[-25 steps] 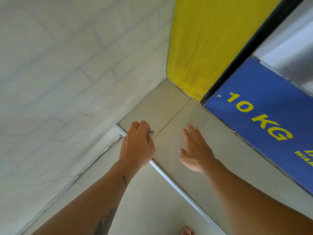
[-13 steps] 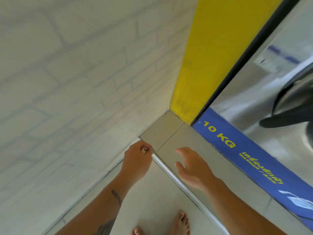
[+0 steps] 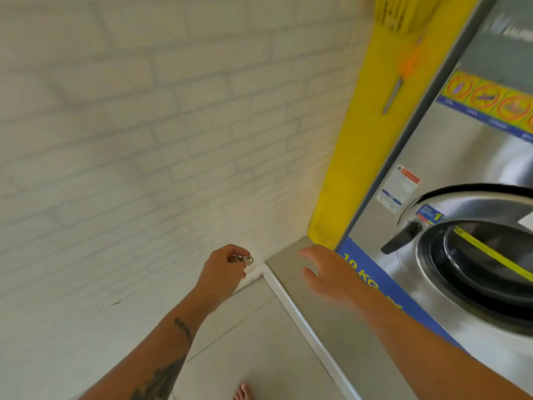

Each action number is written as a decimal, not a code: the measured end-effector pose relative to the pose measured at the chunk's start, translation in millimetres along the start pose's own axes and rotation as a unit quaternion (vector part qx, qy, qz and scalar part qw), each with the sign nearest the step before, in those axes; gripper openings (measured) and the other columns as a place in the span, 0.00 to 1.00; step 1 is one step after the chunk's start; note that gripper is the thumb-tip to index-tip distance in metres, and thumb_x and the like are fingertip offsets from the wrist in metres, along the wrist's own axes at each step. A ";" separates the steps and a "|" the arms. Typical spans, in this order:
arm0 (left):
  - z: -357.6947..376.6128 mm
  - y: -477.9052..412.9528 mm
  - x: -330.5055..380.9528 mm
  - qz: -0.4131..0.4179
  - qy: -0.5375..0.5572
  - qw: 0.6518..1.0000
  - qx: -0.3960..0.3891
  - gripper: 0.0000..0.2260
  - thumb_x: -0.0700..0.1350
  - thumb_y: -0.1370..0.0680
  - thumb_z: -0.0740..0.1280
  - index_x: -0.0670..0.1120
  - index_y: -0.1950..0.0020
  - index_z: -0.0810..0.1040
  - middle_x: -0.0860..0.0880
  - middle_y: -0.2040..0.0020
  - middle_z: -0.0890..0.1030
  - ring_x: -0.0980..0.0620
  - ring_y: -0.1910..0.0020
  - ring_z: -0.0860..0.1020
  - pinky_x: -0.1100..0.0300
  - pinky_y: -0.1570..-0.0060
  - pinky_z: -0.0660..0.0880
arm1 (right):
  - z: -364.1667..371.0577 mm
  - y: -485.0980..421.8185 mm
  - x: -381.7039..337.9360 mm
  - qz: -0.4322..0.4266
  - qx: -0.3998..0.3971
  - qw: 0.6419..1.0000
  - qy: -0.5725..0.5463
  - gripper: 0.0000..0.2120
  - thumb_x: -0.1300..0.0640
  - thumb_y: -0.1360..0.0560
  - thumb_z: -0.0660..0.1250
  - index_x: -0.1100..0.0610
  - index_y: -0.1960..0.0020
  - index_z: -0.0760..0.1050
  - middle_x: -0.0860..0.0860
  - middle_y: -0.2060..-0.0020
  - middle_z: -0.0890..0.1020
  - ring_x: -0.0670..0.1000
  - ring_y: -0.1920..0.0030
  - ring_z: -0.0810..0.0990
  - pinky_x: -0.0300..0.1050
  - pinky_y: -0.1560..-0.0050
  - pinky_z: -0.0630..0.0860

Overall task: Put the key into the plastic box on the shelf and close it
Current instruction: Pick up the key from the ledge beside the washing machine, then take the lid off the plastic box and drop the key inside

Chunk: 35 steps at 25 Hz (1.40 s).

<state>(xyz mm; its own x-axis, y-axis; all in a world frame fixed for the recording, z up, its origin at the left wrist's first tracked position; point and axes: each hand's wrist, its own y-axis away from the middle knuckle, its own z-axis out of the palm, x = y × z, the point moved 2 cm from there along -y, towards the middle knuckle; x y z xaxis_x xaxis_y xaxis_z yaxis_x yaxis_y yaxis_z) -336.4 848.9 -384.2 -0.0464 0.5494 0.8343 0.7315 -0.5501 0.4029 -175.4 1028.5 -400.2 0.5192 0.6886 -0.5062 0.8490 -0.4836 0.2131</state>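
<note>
Key (image 3: 244, 259): small metal piece, pinched at the fingertips of the left hand (image 3: 223, 272), lower centre of the frame. Fingers curled closed around it; only the tip shows past the fingers, pointing toward the right of the frame. Too small and blurred to give its long axis for certain.

Right hand (image 3: 326, 272): empty, fingers spread and loosely bent, palm down, hovering over the grey ledge (image 3: 291, 262) at the foot of the washing machine (image 3: 473, 255). Cannot tell whether it touches the ledge.

Plastic box and shelf: neither in view. Direction from the fingers to the box therefore cannot be read off; this is the relation the next move depends on. Judgement: carrying step under way, key in hand, box not yet reached, nothing closed. Left hand must deliver the key; right hand is free for the lid.

Surroundings: white brick wall (image 3: 144, 140) fills the left; yellow panel (image 3: 360, 140) upper right of centre, a screwdriver (image 3: 396, 88) with an orange handle hanging on it.

Writing: "10 KG" in yellow on the blue strip (image 3: 372, 272), partly covered by the right arm. A digit "1" on a small blue label (image 3: 429, 214) beside the door. Row of round prohibition signs (image 3: 487, 96) upper right, and a white sticker (image 3: 399, 187), text unreadable.
</note>
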 end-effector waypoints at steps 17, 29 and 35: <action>-202.0 331.4 -63.9 0.020 0.098 0.948 0.302 0.09 0.37 0.24 0.64 0.49 0.53 0.82 0.45 0.58 0.84 0.48 0.60 0.83 0.50 0.56 0.81 | -8.5 152.6 -277.7 -0.293 -0.009 0.951 0.097 0.21 0.49 0.22 0.59 0.50 0.29 0.68 0.47 0.31 0.72 0.51 0.33 0.71 0.51 0.36 0.70; -433.5 641.1 -279.6 -0.028 0.218 0.839 0.497 0.05 0.35 0.27 0.68 0.43 0.56 0.81 0.48 0.65 0.83 0.55 0.71 0.80 0.62 0.68 0.77 | 208.8 344.8 -630.1 -0.493 -0.088 0.865 0.022 0.20 0.50 0.22 0.61 0.50 0.30 0.70 0.46 0.33 0.74 0.50 0.36 0.73 0.48 0.38 0.71; -514.1 792.2 -378.7 -0.091 0.232 0.751 0.611 0.08 0.34 0.27 0.65 0.45 0.57 0.81 0.48 0.66 0.82 0.55 0.72 0.78 0.62 0.70 0.77 | 329.0 452.4 -794.3 -0.595 -0.171 0.785 0.034 0.20 0.51 0.23 0.62 0.51 0.31 0.71 0.48 0.35 0.75 0.51 0.38 0.75 0.50 0.39 0.72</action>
<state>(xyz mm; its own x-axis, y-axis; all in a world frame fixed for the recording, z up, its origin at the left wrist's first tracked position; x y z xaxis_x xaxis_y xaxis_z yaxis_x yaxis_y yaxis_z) -89.0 -118.2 -187.6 -0.2461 0.1109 0.9629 0.7496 0.6515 0.1165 -236.0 85.0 -176.6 -0.6662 0.5764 -0.4733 0.7080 0.6883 -0.1584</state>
